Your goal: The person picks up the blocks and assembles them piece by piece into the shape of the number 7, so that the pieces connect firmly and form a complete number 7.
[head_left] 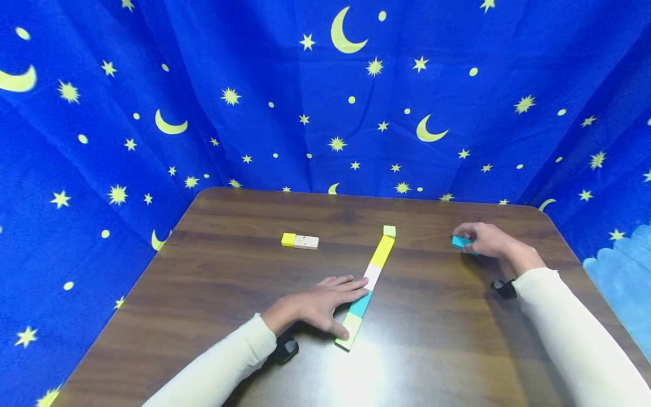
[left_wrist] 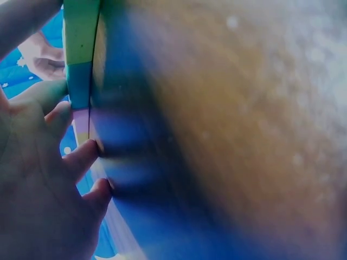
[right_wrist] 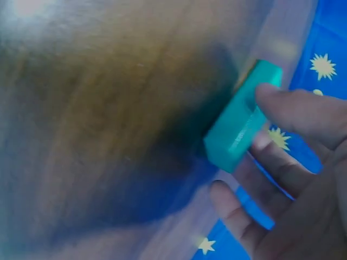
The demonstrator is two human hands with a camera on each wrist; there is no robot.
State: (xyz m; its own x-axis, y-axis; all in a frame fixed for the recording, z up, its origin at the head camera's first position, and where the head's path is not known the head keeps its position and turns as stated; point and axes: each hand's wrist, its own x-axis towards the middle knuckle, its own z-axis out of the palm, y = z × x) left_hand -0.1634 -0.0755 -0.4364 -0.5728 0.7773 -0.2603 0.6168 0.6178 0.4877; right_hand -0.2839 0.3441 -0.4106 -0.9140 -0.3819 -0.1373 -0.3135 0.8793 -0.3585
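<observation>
A slanting row of flat blocks lies end to end on the table: a pale yellow-green block (head_left: 354,323) nearest, then a teal block (head_left: 360,305), a whitish block (head_left: 373,277) and a yellow block (head_left: 382,252). At its far end sits a small pale green block (head_left: 389,230), slightly turned. My left hand (head_left: 322,305) has its fingers spread along the row's left side, thumb on the nearest block and fingertips by the teal and whitish ones. Off to the right, my right hand (head_left: 488,239) pinches a teal oblong block (right_wrist: 241,119) between thumb and fingers, close over the table.
Left of the row, a small yellow block (head_left: 288,239) and a speckled beige block (head_left: 307,242) lie end to end. The brown wooden table (head_left: 213,271) reaches a blue curtain (head_left: 285,68) with moons and stars at its back and sides.
</observation>
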